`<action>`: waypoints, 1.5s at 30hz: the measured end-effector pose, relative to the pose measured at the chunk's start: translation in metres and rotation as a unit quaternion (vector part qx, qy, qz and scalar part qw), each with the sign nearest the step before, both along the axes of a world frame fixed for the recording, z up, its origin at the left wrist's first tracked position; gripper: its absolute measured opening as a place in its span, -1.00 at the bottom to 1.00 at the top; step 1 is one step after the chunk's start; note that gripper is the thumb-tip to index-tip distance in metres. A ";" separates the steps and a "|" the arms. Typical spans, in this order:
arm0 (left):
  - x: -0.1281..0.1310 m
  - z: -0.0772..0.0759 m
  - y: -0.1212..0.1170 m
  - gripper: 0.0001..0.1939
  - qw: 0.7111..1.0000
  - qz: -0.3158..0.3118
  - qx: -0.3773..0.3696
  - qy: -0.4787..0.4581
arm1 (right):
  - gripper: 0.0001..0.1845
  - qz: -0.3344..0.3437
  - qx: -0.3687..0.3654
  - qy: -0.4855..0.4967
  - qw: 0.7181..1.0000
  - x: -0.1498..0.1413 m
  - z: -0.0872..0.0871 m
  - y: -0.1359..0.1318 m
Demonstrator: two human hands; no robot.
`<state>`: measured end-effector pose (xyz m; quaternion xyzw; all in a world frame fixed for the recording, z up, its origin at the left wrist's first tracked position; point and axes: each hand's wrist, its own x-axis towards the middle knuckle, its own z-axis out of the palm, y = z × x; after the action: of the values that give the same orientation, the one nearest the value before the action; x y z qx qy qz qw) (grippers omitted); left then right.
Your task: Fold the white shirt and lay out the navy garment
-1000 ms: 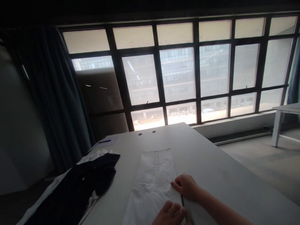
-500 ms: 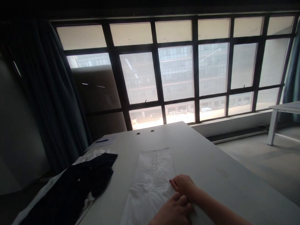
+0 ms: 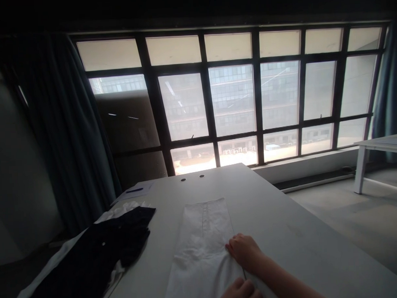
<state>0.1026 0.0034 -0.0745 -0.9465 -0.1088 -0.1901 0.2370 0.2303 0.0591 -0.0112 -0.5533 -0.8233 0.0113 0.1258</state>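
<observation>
A white garment [image 3: 202, 244] lies in a long folded strip on the white table [image 3: 269, 216], with a line like a button placket near its far end and creases across its middle. My right hand [image 3: 243, 250] is at its right edge, fingers closed on the cloth. Nearer to me, at the bottom of the view, my left hand [image 3: 240, 292] rests on the same edge with curled fingers. The frame cuts off much of that hand, and its fingertips are hidden. A dark ridge shows along the edge between the two hands.
A black garment [image 3: 91, 252] with white cloth [image 3: 49, 265] under it lies along the table's left side. Behind it are a sheet of paper [image 3: 144, 188] and a pen [image 3: 135, 190]. Two round cable holes are near the far edge. Another table [image 3: 380, 143] stands at the right.
My left hand has moved down toward me along the garment's right edge, away from my right hand. The right hand has shifted only slightly, and the cloth between them looks more drawn.
</observation>
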 end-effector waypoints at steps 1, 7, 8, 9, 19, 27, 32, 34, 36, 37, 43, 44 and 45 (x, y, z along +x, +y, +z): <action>0.000 0.002 -0.001 -0.72 0.999 0.027 -0.018 -0.010 | -0.63 -0.002 0.001 0.003 1.000 0.003 0.001 0.000; -0.048 0.057 -0.007 -0.72 0.987 0.114 -0.094 -0.069 | -0.72 -0.061 0.064 0.057 0.995 0.009 0.018 -0.010; -0.063 0.068 -0.007 -0.65 0.983 0.131 -0.115 -0.057 | -0.72 -0.067 0.081 0.073 0.992 0.004 0.022 -0.016; -0.078 0.077 -0.006 -0.61 0.975 0.164 -0.141 -0.054 | -0.71 -0.068 0.093 0.091 0.989 -0.003 0.024 -0.022; -0.170 0.051 0.007 -0.13 0.923 0.265 -0.279 0.025 | -0.18 0.144 0.042 0.081 0.985 -0.050 -0.047 -0.054; -0.187 0.049 0.007 -0.08 0.929 0.270 -0.254 0.011 | -0.03 0.156 0.021 0.078 0.984 -0.003 -0.053 -0.052; -0.203 0.041 0.002 -0.11 0.922 0.293 -0.253 -0.005 | -0.02 0.154 -0.007 0.074 0.985 0.015 -0.038 -0.058; -0.206 0.041 0.001 -0.13 0.915 0.306 -0.263 -0.006 | -0.04 0.150 -0.014 0.071 0.986 0.017 -0.033 -0.060; -0.206 0.050 -0.001 -0.15 0.906 0.316 -0.283 -0.006 | -0.03 0.144 -0.019 0.061 0.988 0.016 -0.030 -0.061; -0.204 0.058 -0.002 -0.16 0.900 0.316 -0.300 -0.003 | -0.01 0.138 -0.014 0.055 0.989 0.016 -0.031 -0.061; -0.162 0.126 -0.006 -0.33 0.854 0.386 -0.342 -0.070 | -0.57 0.129 0.118 -0.012 0.985 -0.007 -0.063 -0.054; -0.151 0.131 -0.007 -0.32 0.850 0.403 -0.331 -0.074 | -0.63 0.138 0.130 -0.028 0.982 -0.015 -0.071 -0.053; -0.141 0.131 -0.008 -0.31 0.847 0.418 -0.321 -0.070 | -0.65 0.149 0.130 -0.043 0.979 -0.023 -0.080 -0.051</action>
<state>-0.0381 -0.0044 0.0565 -0.8191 -0.5653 -0.0929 -0.0310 0.2070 0.0077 -0.0909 -0.4034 -0.8957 -0.1007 0.1577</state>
